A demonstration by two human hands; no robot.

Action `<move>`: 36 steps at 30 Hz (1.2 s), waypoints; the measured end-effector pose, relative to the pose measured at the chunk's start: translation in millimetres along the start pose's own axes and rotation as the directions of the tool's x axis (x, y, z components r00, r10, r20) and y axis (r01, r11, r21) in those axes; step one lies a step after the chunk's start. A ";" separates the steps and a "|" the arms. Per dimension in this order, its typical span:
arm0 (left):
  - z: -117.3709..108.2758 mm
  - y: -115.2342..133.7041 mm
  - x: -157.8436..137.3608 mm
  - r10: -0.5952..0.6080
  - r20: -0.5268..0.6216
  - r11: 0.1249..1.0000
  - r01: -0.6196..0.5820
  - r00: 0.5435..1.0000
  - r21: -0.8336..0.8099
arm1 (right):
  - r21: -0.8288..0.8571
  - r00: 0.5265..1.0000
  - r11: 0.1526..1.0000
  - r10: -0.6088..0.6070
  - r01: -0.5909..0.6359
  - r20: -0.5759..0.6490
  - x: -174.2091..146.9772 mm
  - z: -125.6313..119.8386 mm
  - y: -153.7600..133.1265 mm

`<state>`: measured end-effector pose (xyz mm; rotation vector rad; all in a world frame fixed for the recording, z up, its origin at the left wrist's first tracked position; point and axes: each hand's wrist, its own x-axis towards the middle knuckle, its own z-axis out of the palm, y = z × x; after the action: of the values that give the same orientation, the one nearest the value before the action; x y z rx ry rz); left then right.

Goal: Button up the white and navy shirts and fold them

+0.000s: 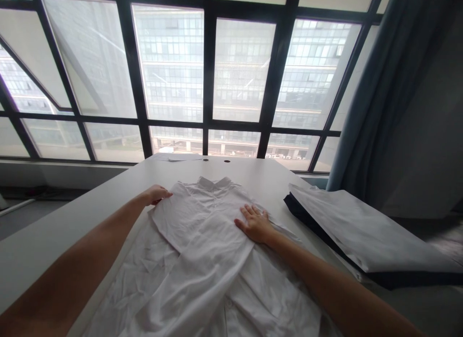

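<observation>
A white collared shirt [213, 240] lies spread on a white table, its collar pointing away from me toward the window. Its sleeves appear folded across the front, with creases throughout. My left hand [158, 194] pinches the shirt's fabric at the left shoulder edge, fingers closed. My right hand [255, 224] rests flat on the right side of the chest, fingers spread. The shirt's lower end runs out of view at the bottom.
On the right stands a stack of folded white and dark cloth [361, 226]. The white table [141, 175] reaches toward a large black-framed window [208, 76] and has two dark holes at its far end. A blue-grey curtain [372, 100] hangs at right.
</observation>
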<state>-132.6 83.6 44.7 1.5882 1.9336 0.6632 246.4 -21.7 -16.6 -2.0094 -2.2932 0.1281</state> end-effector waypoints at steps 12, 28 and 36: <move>7.0 -2.1 17.4 0.059 -0.050 0.838 -0.022 0.997 0.545 | 0.013 0.997 0.998 -0.057 0.058 -0.048 -8.8 -3.0 2.6; 32.9 -25.1 19.8 0.080 -0.212 0.847 0.046 0.974 0.530 | 0.038 0.986 0.986 0.158 -0.160 0.049 6.9 -11.0 38.7; 27.2 -21.7 16.5 0.040 -0.197 0.864 0.065 0.980 0.499 | 0.047 0.979 0.978 0.199 -0.201 0.038 8.4 -8.0 45.1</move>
<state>-132.0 96.7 8.4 1.8674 2.4103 0.3283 290.6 -7.4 -14.0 -2.2233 -2.0776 0.2330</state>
